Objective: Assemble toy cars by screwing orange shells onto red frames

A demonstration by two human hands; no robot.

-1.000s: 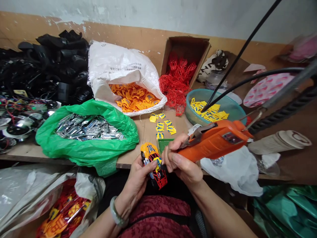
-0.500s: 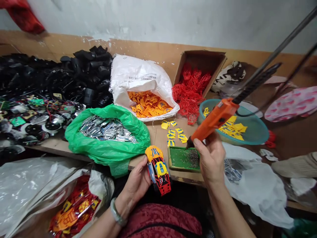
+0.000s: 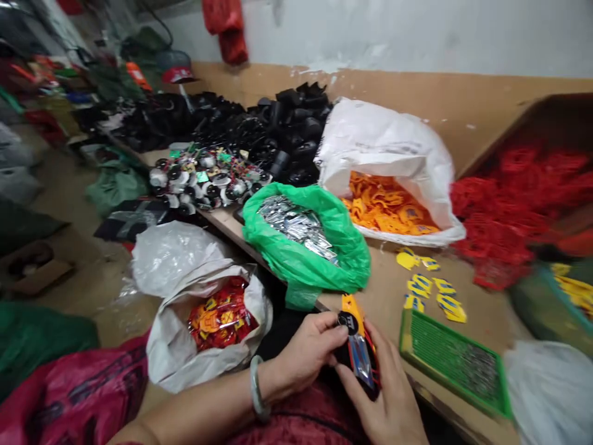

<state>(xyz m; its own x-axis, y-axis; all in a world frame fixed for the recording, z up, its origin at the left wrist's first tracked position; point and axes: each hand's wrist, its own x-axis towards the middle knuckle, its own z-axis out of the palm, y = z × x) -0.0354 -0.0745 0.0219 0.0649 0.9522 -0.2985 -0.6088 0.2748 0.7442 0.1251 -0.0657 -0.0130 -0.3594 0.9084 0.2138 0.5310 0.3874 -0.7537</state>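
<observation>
Bench [image 3: 385, 278] is loaded with green bag [image 3: 345, 272], white sack [image 3: 389, 127], green tray [image 3: 428, 343], yellow pieces [image 3: 419, 285]; black parts [image 3: 301, 127], wired units [image 3: 204, 182] piled left

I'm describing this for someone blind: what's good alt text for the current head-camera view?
A person's left hand and right hand hold a toy car near the edge of a workbench. On it are a green bag of silvery parts, a white sack of orange pieces, loose yellow pieces and a green tray of small grey bits.
</observation>
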